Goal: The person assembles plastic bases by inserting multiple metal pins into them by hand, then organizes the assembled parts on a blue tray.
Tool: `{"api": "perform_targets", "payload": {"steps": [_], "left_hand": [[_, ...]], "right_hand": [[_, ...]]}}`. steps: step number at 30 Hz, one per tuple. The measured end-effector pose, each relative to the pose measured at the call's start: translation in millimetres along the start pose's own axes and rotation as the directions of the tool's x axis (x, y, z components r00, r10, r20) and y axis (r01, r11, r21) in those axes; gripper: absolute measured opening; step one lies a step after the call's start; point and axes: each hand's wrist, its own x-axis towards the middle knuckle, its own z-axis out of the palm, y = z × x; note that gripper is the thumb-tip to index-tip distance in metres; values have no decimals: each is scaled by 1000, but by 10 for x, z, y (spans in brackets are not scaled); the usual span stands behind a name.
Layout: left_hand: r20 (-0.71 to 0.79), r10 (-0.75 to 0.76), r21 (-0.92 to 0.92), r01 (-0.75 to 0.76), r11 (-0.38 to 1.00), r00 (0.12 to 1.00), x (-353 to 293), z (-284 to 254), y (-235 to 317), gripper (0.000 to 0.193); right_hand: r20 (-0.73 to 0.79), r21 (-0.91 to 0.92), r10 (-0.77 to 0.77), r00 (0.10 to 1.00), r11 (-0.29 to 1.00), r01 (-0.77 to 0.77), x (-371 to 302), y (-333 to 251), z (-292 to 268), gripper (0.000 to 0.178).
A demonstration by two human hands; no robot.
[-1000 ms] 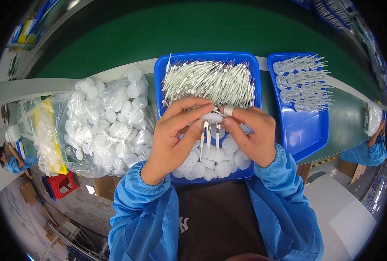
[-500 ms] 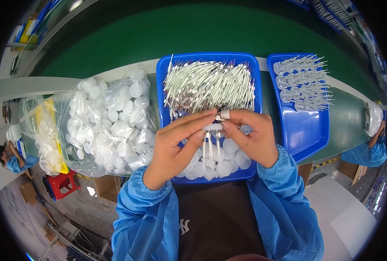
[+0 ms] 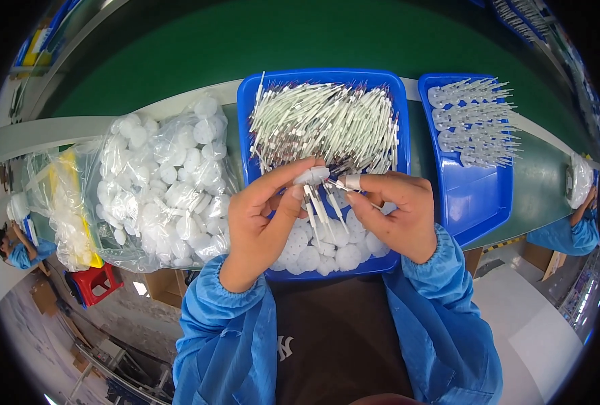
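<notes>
Centrally, in the head view, the left hand (image 3: 263, 226) is pinching a round, thin, whitish disc (image 3: 311, 175) between thumb and fingertips, its matte, plastic-looking face tilting above the near part of a blue tray (image 3: 245, 101). Several slim white sticks (image 3: 320, 212) are hanging down from the disc, straight and smooth, their lower ends spreading slightly apart. Just beside it, the right hand (image 3: 401, 209) is gripping a slender rod (image 3: 338, 185) between thumb and forefinger, its tip pointing at the disc's edge; whether the two are touching cannot be told. A pale band (image 3: 352, 181) is wrapping the right forefinger, and the remaining fingers are curling inward.

Below the hands, loose discs (image 3: 313, 253) dotted with small holes are overlapping in the tray's near part, while a dense heap of thin, pale rods (image 3: 327, 121) with some dark reddish ends is filling the far part. To the left, a crinkled, glossy clear bag (image 3: 165, 182) is bulging with more rounded white pieces. To the right, a second blue tray (image 3: 475, 202), smooth-walled, is holding rows of translucent disc assemblies (image 3: 472, 115) bristling with spiky rods. Both trays are resting on a green tabletop (image 3: 232, 37). Blue fabric sleeves (image 3: 229, 297) are bunching in soft folds at gathered cuffs around the wrists.
</notes>
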Motion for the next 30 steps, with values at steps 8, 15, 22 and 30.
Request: {"api": "perform_targets", "payload": {"steps": [8, 15, 22, 30], "left_hand": [[-8, 37, 114, -36, 993, 999, 2, -75, -72, 35], [-7, 164, 384, -149, 911, 986, 56, -64, -48, 38], [15, 260, 509, -231, 829, 966, 101, -34, -2, 38], [85, 260, 662, -249, 707, 962, 29, -20, 88, 34]], "right_hand": [[27, 94, 138, 990, 986, -140, 10, 8, 36, 19], [10, 84, 218, 976, 972, -218, 57, -12, 65, 19], [21, -206, -5, 1000, 979, 9, 155, -43, 99, 13], [-3, -576, -277, 961, 786, 224, 123, -135, 160, 15]]}}
